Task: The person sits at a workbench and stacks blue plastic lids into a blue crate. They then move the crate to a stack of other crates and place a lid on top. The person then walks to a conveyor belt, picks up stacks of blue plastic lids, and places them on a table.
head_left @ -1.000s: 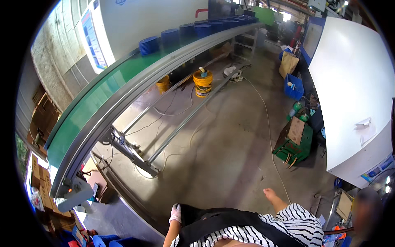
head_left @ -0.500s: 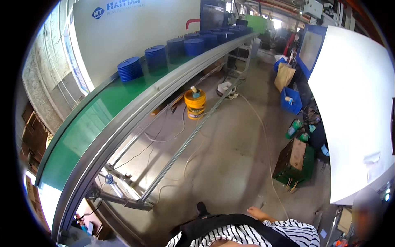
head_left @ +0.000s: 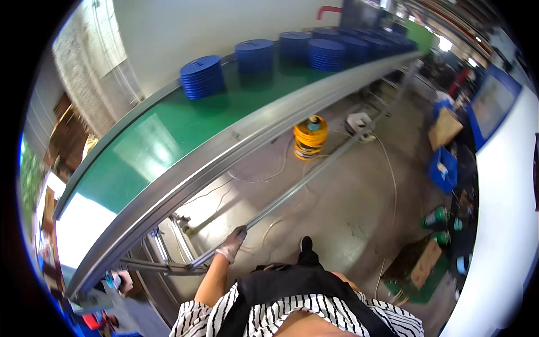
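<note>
My left hand [head_left: 231,245] reaches forward in a pale glove with dark fingertips. Its fingers look stretched out, and I see nothing held in them. In the picture the hand overlaps the long lower metal bar [head_left: 292,192] of the conveyor frame; whether it touches the bar I cannot tell. Of my right arm only a bit of skin [head_left: 346,281] shows beside the black apron, and the right hand is out of sight. Above and ahead runs the green conveyor belt [head_left: 168,140], carrying stacks of round blue lids, the nearest stack [head_left: 202,78] standing apart on the left.
A yellow bucket [head_left: 310,137] stands on the floor beneath the conveyor, with loose hoses and cables around. Along the right side are a blue bin [head_left: 443,171], green bottles [head_left: 435,218], a dark green box [head_left: 412,267] and a large white panel [head_left: 499,224].
My left hand has come into view at the lower middle. My right hand has dropped out of sight. The view has shifted, bringing the belt and blue stacks closer.
</note>
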Demonstrator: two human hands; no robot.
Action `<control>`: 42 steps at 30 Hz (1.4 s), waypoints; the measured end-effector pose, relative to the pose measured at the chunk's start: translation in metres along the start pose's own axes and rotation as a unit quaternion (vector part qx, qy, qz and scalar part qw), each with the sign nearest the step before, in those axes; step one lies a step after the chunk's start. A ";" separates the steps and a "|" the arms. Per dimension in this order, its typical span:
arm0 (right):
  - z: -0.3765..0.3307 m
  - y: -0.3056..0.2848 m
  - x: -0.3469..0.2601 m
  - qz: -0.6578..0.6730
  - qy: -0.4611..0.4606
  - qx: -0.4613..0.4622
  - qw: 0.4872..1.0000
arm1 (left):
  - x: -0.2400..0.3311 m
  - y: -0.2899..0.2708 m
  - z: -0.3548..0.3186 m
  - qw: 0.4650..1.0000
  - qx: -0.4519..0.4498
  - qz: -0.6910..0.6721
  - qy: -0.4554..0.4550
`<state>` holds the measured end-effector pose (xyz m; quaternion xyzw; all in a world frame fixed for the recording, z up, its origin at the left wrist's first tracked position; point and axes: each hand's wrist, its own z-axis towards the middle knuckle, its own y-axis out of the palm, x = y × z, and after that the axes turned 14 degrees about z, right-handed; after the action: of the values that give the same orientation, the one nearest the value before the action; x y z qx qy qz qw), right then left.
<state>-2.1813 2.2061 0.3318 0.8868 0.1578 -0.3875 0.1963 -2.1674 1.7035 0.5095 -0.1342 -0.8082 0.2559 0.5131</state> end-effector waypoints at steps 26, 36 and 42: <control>0.177 0.311 -0.806 -0.171 -0.510 -0.389 0.748 | 0.272 -0.417 0.222 0.869 0.309 -0.386 -0.001; 0.343 0.463 -0.816 -0.042 -0.151 -0.279 0.947 | 0.228 -0.427 0.330 -0.330 -0.117 -0.915 0.203; 0.358 0.483 -0.809 0.070 -0.130 -0.371 0.917 | 0.253 -0.417 0.311 -0.399 -0.116 -0.890 0.190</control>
<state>-2.7228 1.5125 0.8240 0.7011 0.2008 -0.3981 0.5564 -2.5382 1.3921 0.8252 -0.6641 -0.2707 0.6780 -0.1613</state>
